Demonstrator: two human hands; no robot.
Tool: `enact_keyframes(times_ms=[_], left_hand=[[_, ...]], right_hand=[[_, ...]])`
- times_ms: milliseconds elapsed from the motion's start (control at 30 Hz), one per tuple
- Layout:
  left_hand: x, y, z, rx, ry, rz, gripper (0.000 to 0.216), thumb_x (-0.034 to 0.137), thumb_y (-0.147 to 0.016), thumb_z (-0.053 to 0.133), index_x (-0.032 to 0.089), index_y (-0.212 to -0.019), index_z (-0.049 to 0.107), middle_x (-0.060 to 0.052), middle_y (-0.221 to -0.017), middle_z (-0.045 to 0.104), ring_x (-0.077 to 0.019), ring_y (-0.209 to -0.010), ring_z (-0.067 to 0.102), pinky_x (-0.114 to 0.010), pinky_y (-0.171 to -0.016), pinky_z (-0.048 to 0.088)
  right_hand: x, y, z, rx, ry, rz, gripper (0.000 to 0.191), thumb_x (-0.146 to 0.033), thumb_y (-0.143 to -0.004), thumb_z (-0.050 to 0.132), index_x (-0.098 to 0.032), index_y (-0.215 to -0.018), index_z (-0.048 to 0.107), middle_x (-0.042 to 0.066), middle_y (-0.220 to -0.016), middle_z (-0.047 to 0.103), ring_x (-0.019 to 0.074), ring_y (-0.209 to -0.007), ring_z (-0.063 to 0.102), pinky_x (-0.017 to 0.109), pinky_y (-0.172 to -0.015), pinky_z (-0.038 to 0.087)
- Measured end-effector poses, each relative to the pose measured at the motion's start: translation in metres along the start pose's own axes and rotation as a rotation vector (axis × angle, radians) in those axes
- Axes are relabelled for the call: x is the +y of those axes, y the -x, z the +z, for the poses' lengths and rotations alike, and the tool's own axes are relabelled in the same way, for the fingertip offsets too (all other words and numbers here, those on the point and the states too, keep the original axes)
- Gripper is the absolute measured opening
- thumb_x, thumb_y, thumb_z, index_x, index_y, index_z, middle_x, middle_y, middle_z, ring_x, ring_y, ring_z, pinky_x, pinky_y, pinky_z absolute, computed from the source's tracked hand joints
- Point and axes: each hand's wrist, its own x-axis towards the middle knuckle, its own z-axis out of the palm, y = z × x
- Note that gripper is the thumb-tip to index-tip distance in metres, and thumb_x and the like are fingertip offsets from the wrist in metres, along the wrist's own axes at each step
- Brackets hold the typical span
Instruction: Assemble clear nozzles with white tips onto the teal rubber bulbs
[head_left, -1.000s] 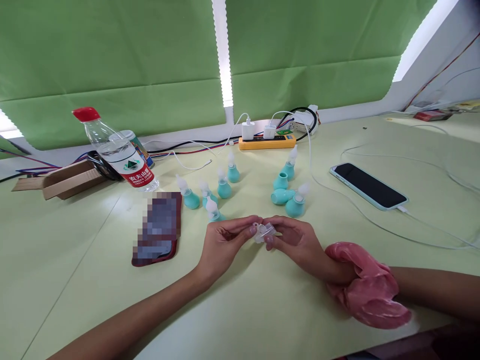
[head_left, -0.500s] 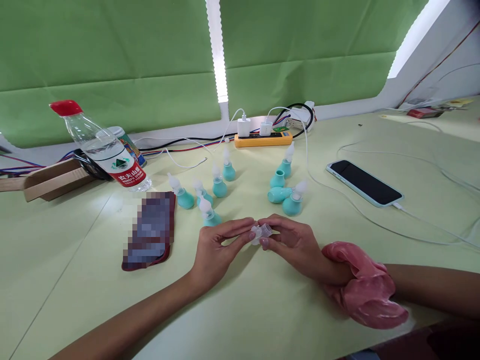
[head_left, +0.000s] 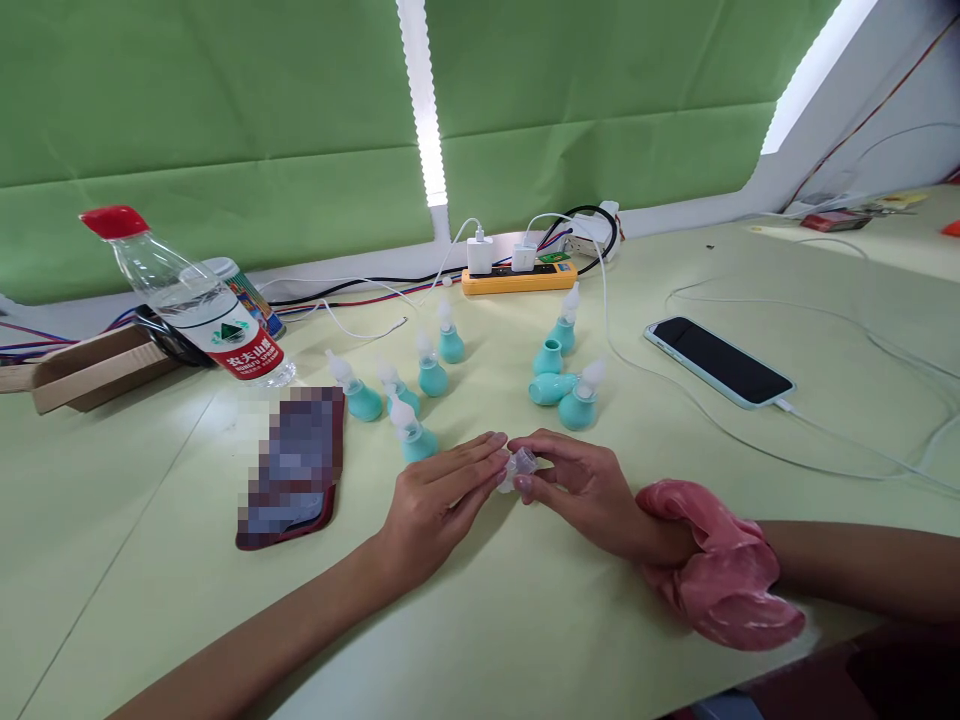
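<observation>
Right hand (head_left: 581,490): grip pinched on clear piece (head_left: 520,463).
Left hand (head_left: 439,495): grip slack, fingers straight, tips touching it.

bright daylight | glare through blind (head_left: 225,150) gaps | soft shadows | edges bowed

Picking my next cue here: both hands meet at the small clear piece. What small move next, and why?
Probably lift the left hand away and have the right hand carry the clear plastic piece to the open-necked teal bulb: the right hand pinches the piece, and that bulb stands upright with no white tip.
</observation>
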Motion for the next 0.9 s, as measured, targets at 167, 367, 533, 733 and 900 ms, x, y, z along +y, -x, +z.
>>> enact_keyframes(times_ms=[167,367,533,733,900], left_hand=[[-0.001,-0.001,-0.002,-0.021,-0.039,0.03,0.023,0.013,-0.071,0.055,0.022,-0.09,0.064,-0.003,-0.102,0.061,-0.0187,-0.094,0.057,-0.031,-0.084,0.048],[0.002,-0.001,0.003,-0.025,0.065,-0.052,0.023,0.013,-0.073,0.054,0.023,-0.09,0.064,-0.001,-0.1,0.062,-0.0187,-0.096,0.056,-0.033,-0.085,0.047],[0.006,-0.001,0.008,-0.013,0.371,-0.379,0.017,0.021,-0.071,0.058,0.021,-0.086,0.066,-0.003,-0.1,0.062,-0.0216,-0.101,0.053,-0.036,-0.087,0.045],[0.009,-0.003,0.007,0.014,0.795,-0.702,0.018,0.025,-0.067,0.063,0.016,-0.082,0.064,-0.006,-0.094,0.063,-0.0198,-0.085,0.059,-0.036,-0.076,0.05],[0.008,-0.006,0.005,-0.083,0.943,-0.816,0.025,0.027,-0.066,0.063,0.013,-0.088,0.061,-0.007,-0.085,0.063,-0.0163,-0.074,0.06,-0.033,-0.07,0.05]], right_hand=[[0.0,0.0,-0.001,0.001,0.014,-0.014,0.023,-0.023,-0.07,0.059,-0.019,-0.092,0.058,0.004,-0.085,0.052,0.0116,-0.074,0.051,0.025,-0.061,0.052],[0.0,0.0,-0.001,0.007,0.047,-0.007,0.022,-0.026,-0.071,0.058,-0.018,-0.091,0.058,0.004,-0.085,0.054,0.0122,-0.074,0.052,0.024,-0.06,0.051],[-0.002,-0.001,-0.002,0.025,0.088,-0.037,0.019,-0.027,-0.071,0.058,-0.019,-0.088,0.058,0.004,-0.085,0.055,0.0136,-0.078,0.053,0.024,-0.063,0.05],[-0.006,-0.002,-0.002,0.028,0.233,-0.247,0.021,-0.02,-0.069,0.061,-0.022,-0.089,0.058,0.003,-0.083,0.058,0.0142,-0.077,0.054,0.03,-0.07,0.047],[-0.003,-0.003,-0.003,0.066,0.306,-0.326,0.024,-0.019,-0.069,0.061,-0.025,-0.092,0.06,0.002,-0.077,0.05,0.0116,-0.071,0.05,0.027,-0.062,0.045]])
